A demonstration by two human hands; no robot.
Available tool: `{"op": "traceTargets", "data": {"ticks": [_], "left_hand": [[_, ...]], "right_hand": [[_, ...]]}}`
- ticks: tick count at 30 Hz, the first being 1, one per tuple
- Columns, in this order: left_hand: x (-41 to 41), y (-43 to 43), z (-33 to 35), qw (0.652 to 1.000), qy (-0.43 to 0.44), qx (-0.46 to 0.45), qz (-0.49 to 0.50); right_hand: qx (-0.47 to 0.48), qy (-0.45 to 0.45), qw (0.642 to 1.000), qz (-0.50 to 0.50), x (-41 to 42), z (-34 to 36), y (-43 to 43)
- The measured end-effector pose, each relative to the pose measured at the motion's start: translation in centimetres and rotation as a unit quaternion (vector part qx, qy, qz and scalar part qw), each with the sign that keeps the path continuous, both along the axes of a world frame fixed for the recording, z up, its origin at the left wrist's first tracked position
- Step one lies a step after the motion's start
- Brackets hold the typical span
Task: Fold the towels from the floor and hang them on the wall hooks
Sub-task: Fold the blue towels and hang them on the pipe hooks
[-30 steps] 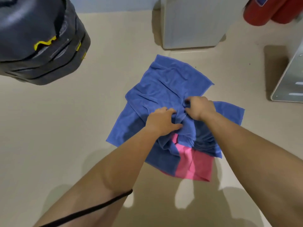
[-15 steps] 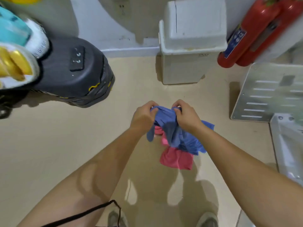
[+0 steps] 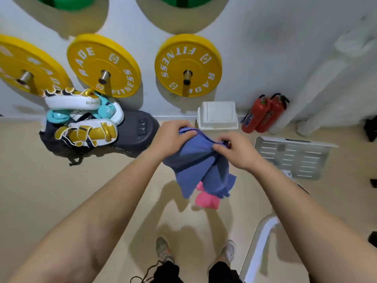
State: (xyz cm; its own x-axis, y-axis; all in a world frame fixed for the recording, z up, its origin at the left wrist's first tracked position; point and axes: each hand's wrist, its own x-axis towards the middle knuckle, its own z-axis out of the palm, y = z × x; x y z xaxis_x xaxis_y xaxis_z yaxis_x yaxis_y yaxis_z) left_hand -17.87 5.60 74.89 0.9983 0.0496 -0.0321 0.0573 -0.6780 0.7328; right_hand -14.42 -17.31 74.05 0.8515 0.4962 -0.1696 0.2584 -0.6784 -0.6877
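Both hands hold a bunched blue towel (image 3: 195,166) in the air over the beige floor (image 3: 61,190), just in front of the white bin (image 3: 217,115) that stands against the wall. The left hand (image 3: 171,137) is to the near left of the bin, its fingers curled over the towel's top edge. The right hand (image 3: 238,152) is in front of the bin's right side and pinches the same edge between thumb and fingers, so the cloth stretches between the two hands and hangs down in folds. A pink towel (image 3: 206,201) hangs out below the blue one – how it is held I cannot tell.

Just right of the bin stand two red fire extinguishers (image 3: 263,114), and further right and nearer the person lies a slotted metal panel (image 3: 291,158). Left of the bin sits a dark rounded base (image 3: 134,135) with gold-and-white boxing pads (image 3: 85,131) piled on it. On the wall above the bin hang yellow weight plates (image 3: 187,65) on pegs. The person's shoes (image 3: 163,250) are on the floor, well in front of the bin.
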Motion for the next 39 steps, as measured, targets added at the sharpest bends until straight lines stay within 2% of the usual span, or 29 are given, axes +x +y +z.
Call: {"op": "traceTargets", "data": {"ticks": [4, 10, 17, 20, 22, 24, 26, 28, 30, 33, 36, 39], "left_hand": [[-1.9, 1.1, 4.1, 0.998, -0.03, 0.054, 0.015], [-4.2, 3.1, 5.9, 0.996, -0.038, 0.062, 0.051], [-4.5, 7.6, 5.8, 0.994, -0.04, 0.063, 0.079], [-4.0, 8.6, 6.2, 0.993, -0.037, 0.026, 0.106], [-3.2, 7.5, 6.9, 0.995, -0.046, -0.011, 0.093], [-2.1, 5.0, 7.4, 0.995, -0.056, -0.047, 0.069], [-1.3, 1.7, 7.8, 0.995, -0.063, -0.071, 0.033], [-0.7, -0.9, 7.9, 0.995, -0.062, -0.079, -0.02], [-0.2, -2.1, 7.7, 0.994, -0.051, -0.078, -0.058], [0.2, -1.8, 7.5, 0.998, -0.047, -0.044, -0.026], [0.6, -0.2, 7.9, 0.999, -0.049, -0.021, 0.007], [1.2, 0.9, 8.7, 0.995, -0.089, 0.031, 0.012]], "right_hand": [[0.008, -0.068, 0.997, -0.034, -0.2, 5.6, -0.9], [0.021, -0.126, 0.99, -0.067, 0.1, 11.2, -2.2], [-0.031, -0.158, 0.958, -0.236, 2.7, 11.2, -5.3], [-0.033, -0.147, 0.95, -0.274, 2.7, 10.6, -5.3], [-0.023, -0.141, 0.965, -0.222, 2.5, 10.4, -4.2], [0.0, -0.125, 0.986, -0.11, 1.9, 10.7, -2.0], [0.026, -0.105, 0.994, -0.03, 1.2, 11.2, 0.3], [0.058, -0.097, 0.994, 0.008, 0.9, 11.5, 1.9], [0.081, -0.083, 0.993, 0.022, 1.0, 11.6, 2.7], [0.087, -0.071, 0.994, 0.003, 1.6, 11.1, 2.2], [0.058, -0.04, 0.997, -0.011, 1.9, 9.7, 0.5], [0.016, -0.029, 0.999, -0.01, 1.7, 8.2, -0.6]]}}
